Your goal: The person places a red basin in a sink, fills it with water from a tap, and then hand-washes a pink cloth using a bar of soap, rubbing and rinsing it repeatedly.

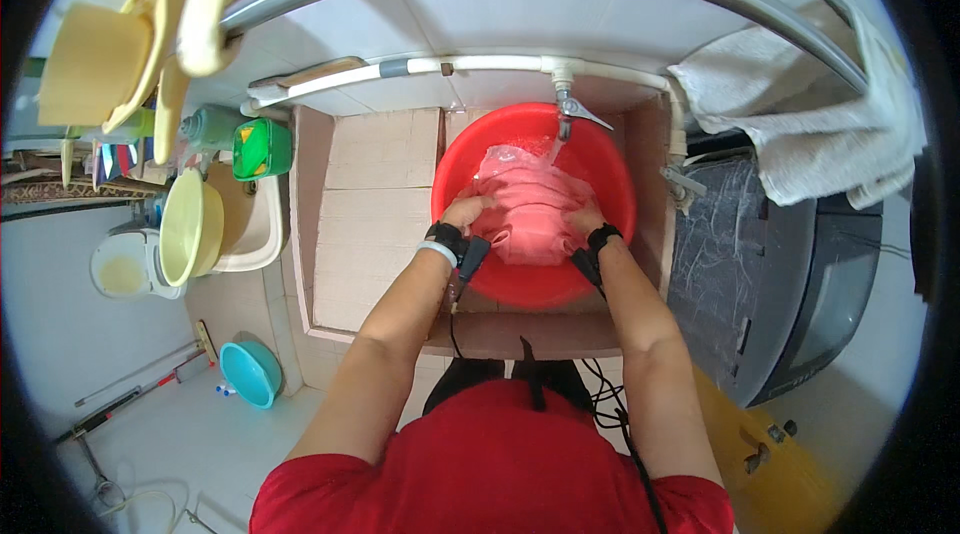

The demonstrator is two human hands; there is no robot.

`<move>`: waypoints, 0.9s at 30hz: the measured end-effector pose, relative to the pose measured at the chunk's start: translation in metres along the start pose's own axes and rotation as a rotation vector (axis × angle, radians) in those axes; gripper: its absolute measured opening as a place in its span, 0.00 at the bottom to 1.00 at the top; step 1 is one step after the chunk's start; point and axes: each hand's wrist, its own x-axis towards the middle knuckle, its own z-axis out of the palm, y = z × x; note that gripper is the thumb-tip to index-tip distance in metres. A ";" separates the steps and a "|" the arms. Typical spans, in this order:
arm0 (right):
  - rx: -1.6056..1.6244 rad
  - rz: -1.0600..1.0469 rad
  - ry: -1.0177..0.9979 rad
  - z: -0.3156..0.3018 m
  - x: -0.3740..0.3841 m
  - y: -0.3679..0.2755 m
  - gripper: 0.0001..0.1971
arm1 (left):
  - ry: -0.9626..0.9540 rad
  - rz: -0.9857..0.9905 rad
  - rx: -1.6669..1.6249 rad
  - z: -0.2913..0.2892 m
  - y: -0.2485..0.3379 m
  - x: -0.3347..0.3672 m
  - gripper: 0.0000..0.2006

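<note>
A bunched, wet pink cloth (530,202) lies in a round red basin (617,156). Above its far edge is a metal tap (566,116), from which a thin stream of water seems to fall onto the cloth. My left hand (466,211) holds the cloth's left side, its thumb on top and the other fingers mostly hidden. On the opposite side, my right hand (584,221) grips the cloth, with its fingertips tucked into the folds. Black straps with small dark devices are around both wrists.
The basin stands in a tiled trough (375,234) with a raised front edge. To the right are a dark washing machine (715,264) and a hanging white towel (800,104). A yellow basin (192,227), a green container (262,149) and a blue basin (250,374) are at left. Cables hang near my waist.
</note>
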 end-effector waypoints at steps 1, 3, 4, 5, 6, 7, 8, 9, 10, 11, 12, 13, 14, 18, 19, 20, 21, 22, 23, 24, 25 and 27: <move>-0.159 0.074 0.100 0.006 0.010 0.000 0.31 | -0.021 0.034 -0.017 -0.004 -0.001 0.005 0.17; -0.305 -0.184 0.152 0.018 0.018 0.012 0.30 | 0.044 -0.039 -0.036 -0.014 -0.011 0.023 0.18; -0.445 -0.451 0.209 0.028 0.016 0.014 0.29 | 0.099 -0.110 -0.053 -0.020 -0.019 0.031 0.18; -0.449 -0.439 0.196 0.041 0.006 0.004 0.29 | 0.112 -0.119 -0.062 -0.020 -0.026 0.032 0.18; -0.461 -0.319 0.170 0.053 -0.009 -0.014 0.28 | 0.155 -0.051 0.008 -0.015 -0.030 0.029 0.19; -0.471 -0.203 0.153 0.057 -0.014 -0.026 0.27 | 0.188 0.020 0.083 -0.011 -0.032 0.027 0.20; -0.474 -0.208 0.152 0.060 0.006 -0.021 0.27 | -0.014 0.056 0.045 -0.024 -0.035 0.040 0.22; -0.583 0.127 -0.079 0.045 0.048 -0.003 0.26 | -0.046 0.043 0.053 -0.004 -0.039 0.052 0.22; -0.673 0.463 -0.329 0.035 0.071 0.007 0.25 | -0.057 0.025 0.010 0.010 -0.043 0.061 0.23; -0.687 0.458 -0.359 0.054 0.056 0.002 0.25 | -0.018 0.023 -0.044 -0.001 -0.043 0.060 0.24; -0.663 0.167 -0.446 0.081 0.014 -0.016 0.24 | 0.016 0.036 -0.058 -0.016 -0.038 0.052 0.24; -0.614 -0.118 -0.485 0.089 -0.018 -0.033 0.24 | 0.023 -0.037 -0.106 -0.014 -0.030 0.045 0.23; -0.612 -0.118 -0.469 0.090 -0.030 -0.040 0.24 | 0.021 -0.112 -0.146 -0.006 -0.021 0.038 0.22; -0.705 -0.554 -0.454 0.104 -0.074 -0.062 0.19 | -0.074 0.025 -0.386 -0.030 -0.013 0.034 0.16; -0.773 -0.714 -0.397 0.103 -0.082 -0.067 0.19 | -0.110 0.106 -0.411 -0.031 -0.009 0.034 0.14; -0.808 -0.655 -0.401 0.098 -0.082 -0.070 0.22 | -0.107 0.113 -0.407 -0.001 0.011 0.005 0.09; -0.811 -0.650 -0.386 0.091 -0.076 -0.071 0.22 | -0.119 0.106 -0.403 0.006 0.009 0.010 0.09; -0.813 -0.732 -0.364 0.091 -0.071 -0.074 0.22 | 0.077 0.222 -0.215 0.008 0.012 0.003 0.08; -0.819 -0.799 -0.327 0.084 -0.064 -0.073 0.21 | 0.262 0.319 -0.027 0.018 0.015 -0.002 0.08; -0.869 -0.707 -0.209 0.076 -0.060 -0.069 0.22 | 0.390 0.287 0.124 0.030 0.015 -0.007 0.09; -0.801 -0.624 -0.204 0.070 -0.053 -0.066 0.22 | 0.392 0.296 0.122 0.034 0.013 -0.010 0.09; -0.741 -0.420 -0.220 0.052 -0.036 -0.063 0.25 | 0.177 0.499 0.254 0.039 0.001 -0.013 0.12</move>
